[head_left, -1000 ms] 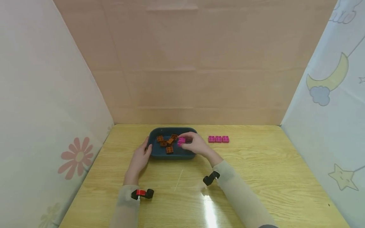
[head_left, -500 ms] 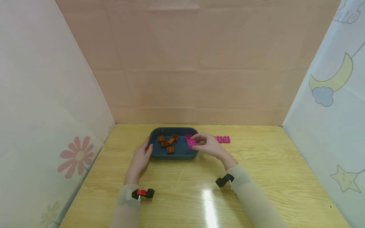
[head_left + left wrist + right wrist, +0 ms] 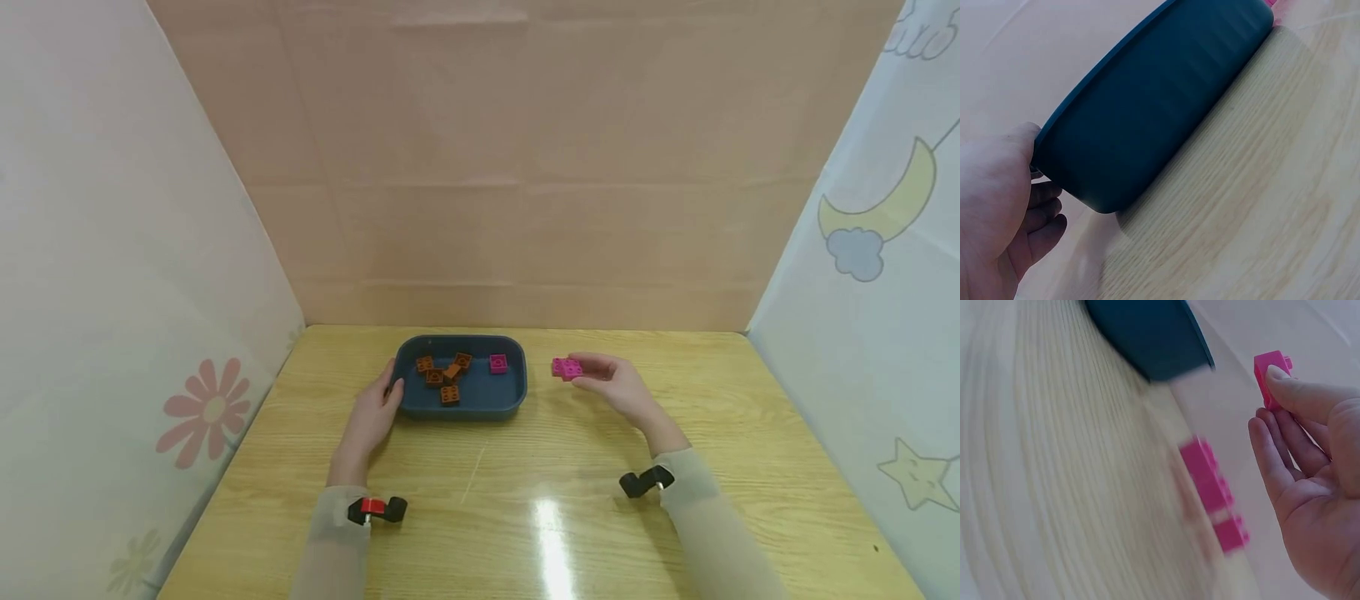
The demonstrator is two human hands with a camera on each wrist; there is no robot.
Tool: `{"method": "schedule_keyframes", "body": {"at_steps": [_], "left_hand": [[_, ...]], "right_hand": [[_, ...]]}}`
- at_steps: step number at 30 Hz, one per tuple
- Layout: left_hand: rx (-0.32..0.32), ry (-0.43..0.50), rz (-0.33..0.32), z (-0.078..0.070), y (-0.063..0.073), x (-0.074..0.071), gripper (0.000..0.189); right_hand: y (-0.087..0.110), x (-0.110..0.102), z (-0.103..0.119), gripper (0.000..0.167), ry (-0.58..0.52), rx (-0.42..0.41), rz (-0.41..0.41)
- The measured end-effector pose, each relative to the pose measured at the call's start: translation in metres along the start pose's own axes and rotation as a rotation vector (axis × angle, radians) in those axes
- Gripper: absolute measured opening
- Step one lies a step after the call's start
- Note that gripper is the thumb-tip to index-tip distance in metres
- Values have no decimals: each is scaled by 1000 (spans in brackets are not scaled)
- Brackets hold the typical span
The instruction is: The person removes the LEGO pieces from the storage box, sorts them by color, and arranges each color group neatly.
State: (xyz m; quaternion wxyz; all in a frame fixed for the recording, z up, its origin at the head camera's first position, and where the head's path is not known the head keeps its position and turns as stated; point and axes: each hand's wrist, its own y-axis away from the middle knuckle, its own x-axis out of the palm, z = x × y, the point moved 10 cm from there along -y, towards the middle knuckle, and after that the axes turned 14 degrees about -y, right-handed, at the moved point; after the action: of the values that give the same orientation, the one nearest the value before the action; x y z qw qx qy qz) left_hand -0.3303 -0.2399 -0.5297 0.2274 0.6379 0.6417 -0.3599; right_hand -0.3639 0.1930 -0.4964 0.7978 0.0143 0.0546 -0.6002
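A dark blue plastic tray (image 3: 461, 413) stands on the table. My left hand (image 3: 371, 417) grips its left end, thumb at the rim (image 3: 1054, 125) and the other fingers against the outside. To the right of the tray, my right hand (image 3: 621, 390) pinches a pink toy building brick (image 3: 1271, 374) between thumb and fingers, held above the table. Close by, three pink bricks (image 3: 1210, 487) stand in a row; in the head view the held brick and hand cover most of them. Inside the tray sit one pink brick (image 3: 498, 363) and several orange-brown bricks (image 3: 450, 395).
Light wood-grain table (image 3: 480, 517) lies under everything. A beige sheet (image 3: 480, 167) hangs behind it, with pale printed sheets (image 3: 847, 358) at both sides. The orange-brown bricks lie loosely grouped in the tray's left half.
My right hand has lifted a pink brick out of the tray and carried it right, to the row of pink bricks. The left hand has stayed at the tray's left end.
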Motion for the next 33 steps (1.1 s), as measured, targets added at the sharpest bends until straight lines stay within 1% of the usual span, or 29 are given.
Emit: {"method": "schedule_keyframes", "body": {"at_steps": [4, 7, 8, 11, 14, 15, 17, 21, 27, 33], "left_hand": [[-9, 7, 2, -2, 1, -1, 61], [-24, 3, 11, -3, 2, -1, 62], [-28, 1, 13, -3, 2, -1, 63], [-29, -1, 14, -3, 3, -1, 64], [-23, -2, 6, -3, 3, -2, 63], [-21, -2, 4, -3, 2, -2, 62], [-21, -2, 4, -3, 3, -2, 62], [-24, 5, 8, -3, 3, -2, 62], [-22, 5, 1, -2, 4, -3, 62], [-4, -5, -7, -3, 3, -3, 63]], "right_hand": [[9, -37, -6, 53, 83, 1, -63], [15, -59, -8, 55, 135, 4, -94], [17, -63, -5, 55, 150, 13, -100], [20, -77, -13, 57, 170, 50, -122], [19, -88, -27, 59, 152, 104, -145], [18, -92, -35, 60, 146, 112, -153], [17, -94, -43, 61, 156, 126, -161], [15, -97, -52, 64, 172, 124, -176], [15, -103, -55, 65, 140, 135, -213], [16, -110, -53, 62, 165, 107, -275]]}}
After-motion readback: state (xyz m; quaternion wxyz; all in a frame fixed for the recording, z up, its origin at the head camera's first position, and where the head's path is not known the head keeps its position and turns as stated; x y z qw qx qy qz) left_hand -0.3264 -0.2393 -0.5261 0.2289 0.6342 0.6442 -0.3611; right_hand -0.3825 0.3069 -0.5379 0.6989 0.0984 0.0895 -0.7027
